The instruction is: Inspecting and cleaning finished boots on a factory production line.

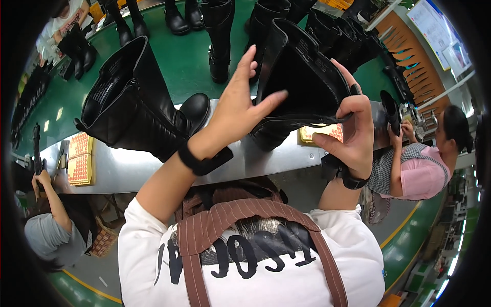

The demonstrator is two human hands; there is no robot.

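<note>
A tall black boot (302, 66) stands in front of me on the metal-edged bench, its wide shaft opening tilted toward me. My left hand (243, 100) is open beside the shaft's left side, fingers stretched upward and thumb reaching over the opening. On the right, my right hand (355, 128) has its fingers hooked at the shaft's top rim, one along the outside and a curled one at the edge. Its thumb sticks out apart from the boot. A second tall black boot (138, 97) leans to the left of my left forearm, showing a pale printed lining.
More black boots (220, 41) stand along the green table (169, 61). Yellow cards with red dots (80, 158) lie at the left on the metal edge (117, 171); another stack (319, 134) sits behind my right thumb. Co-workers sit right (419, 169) and left (56, 235).
</note>
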